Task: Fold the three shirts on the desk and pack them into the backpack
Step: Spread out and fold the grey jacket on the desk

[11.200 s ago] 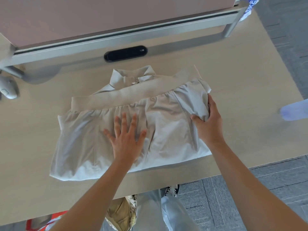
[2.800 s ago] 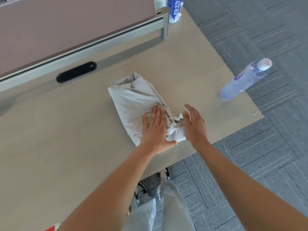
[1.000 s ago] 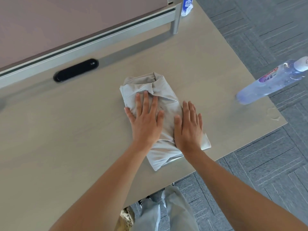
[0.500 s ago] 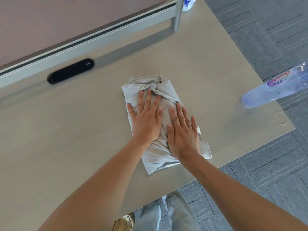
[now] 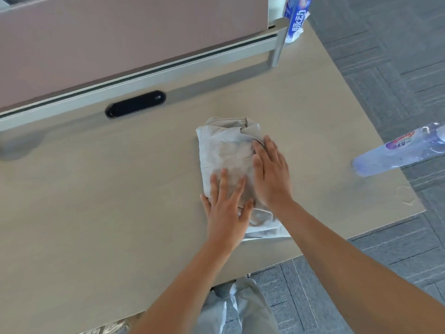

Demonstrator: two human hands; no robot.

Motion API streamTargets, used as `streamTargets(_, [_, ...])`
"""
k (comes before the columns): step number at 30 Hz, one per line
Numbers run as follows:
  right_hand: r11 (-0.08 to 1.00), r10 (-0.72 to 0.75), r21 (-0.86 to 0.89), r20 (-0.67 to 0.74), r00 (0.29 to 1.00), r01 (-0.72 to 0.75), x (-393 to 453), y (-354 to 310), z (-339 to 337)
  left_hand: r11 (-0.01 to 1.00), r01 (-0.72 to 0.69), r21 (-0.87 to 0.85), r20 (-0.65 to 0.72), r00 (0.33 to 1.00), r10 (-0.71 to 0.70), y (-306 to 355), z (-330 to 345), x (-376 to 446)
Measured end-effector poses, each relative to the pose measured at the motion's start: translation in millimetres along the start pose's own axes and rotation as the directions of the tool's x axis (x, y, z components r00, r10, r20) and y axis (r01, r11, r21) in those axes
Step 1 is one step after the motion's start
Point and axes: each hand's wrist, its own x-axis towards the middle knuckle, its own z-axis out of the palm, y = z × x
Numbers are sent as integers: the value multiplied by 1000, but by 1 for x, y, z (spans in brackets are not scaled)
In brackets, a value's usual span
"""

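Observation:
One beige shirt (image 5: 225, 150) lies folded into a small narrow bundle on the wooden desk (image 5: 108, 201), collar end away from me. My left hand (image 5: 227, 208) lies flat with spread fingers on the near left part of the bundle. My right hand (image 5: 271, 174) presses flat along the bundle's right edge, fingers pointing toward the collar. Both hands are blurred by motion. No backpack and no other shirts are in view.
A clear plastic bottle (image 5: 399, 153) lies near the desk's right edge. A black oval cable port (image 5: 136, 103) sits in the desk by the grey rail and the brown partition (image 5: 120, 37). A blue-labelled bottle (image 5: 296, 19) stands at the far right corner. The near desk edge runs just below the shirt.
The shirt went from a wide spread to a narrow bundle. In the last half second my left hand slid toward me along it and my right hand moved up its right edge.

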Motion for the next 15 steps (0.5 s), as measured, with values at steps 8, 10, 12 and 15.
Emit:
streamTargets(8, [978,-89,-180,120,989,110,61,16,26,936,-10,351,-65,997,35,4,24,-4])
streamTargets(10, [985,-88,-139,126,988,105,63,24,33,918,-13,397,-64,997,42,3,31,-3])
streamTargets(12, [991,-88,-91,128,988,100,66,30,37,917,-14,398,-67,997,45,4,34,-2])
streamTargets(15, [995,-77,-52,136,988,85,67,33,39,919,-31,393,-66,996,62,4,34,-1])
